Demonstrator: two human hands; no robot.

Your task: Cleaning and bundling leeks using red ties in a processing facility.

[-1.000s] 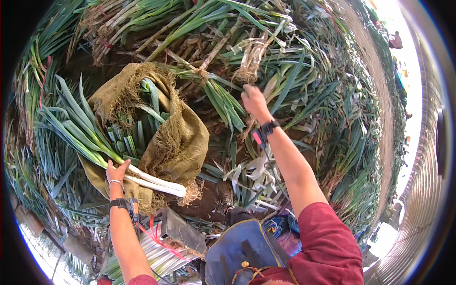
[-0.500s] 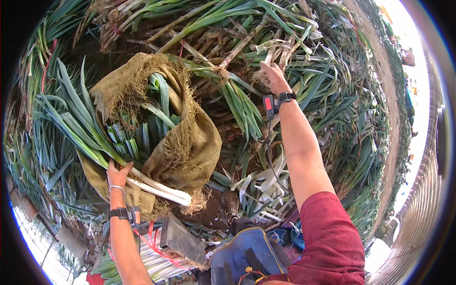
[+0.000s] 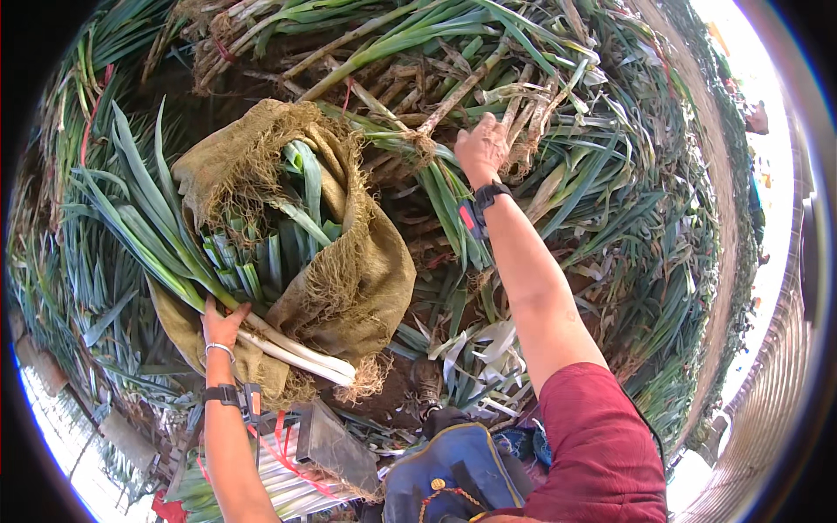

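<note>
My left hand (image 3: 223, 324) is closed around the shafts of a couple of leeks (image 3: 301, 353). Their green leaves fan out to the upper left, and the white ends with shaggy roots point right. These leeks lie across the front of a brown burlap sack (image 3: 366, 270), whose frayed mouth shows cut green leek tops (image 3: 248, 261) inside. Farther off, my right hand (image 3: 482, 152) reaches over the pile with its fingers somewhat apart and nothing visible in them. Just right of it are several dirty leek stalks with roots (image 3: 526, 131).
Heaps of leeks (image 3: 628, 209) surround the sack. Near me, white leek shafts tied with red string (image 3: 292, 475) lie beside a dark flat block (image 3: 336, 449). A blue bag (image 3: 445, 475) is at my front. Corrugated sheeting (image 3: 767, 383) runs along the right.
My right hand has come off the rooty leek stalks and shifted left and slightly nearer. My left hand keeps its hold on the leeks, and the view has shifted slightly.
</note>
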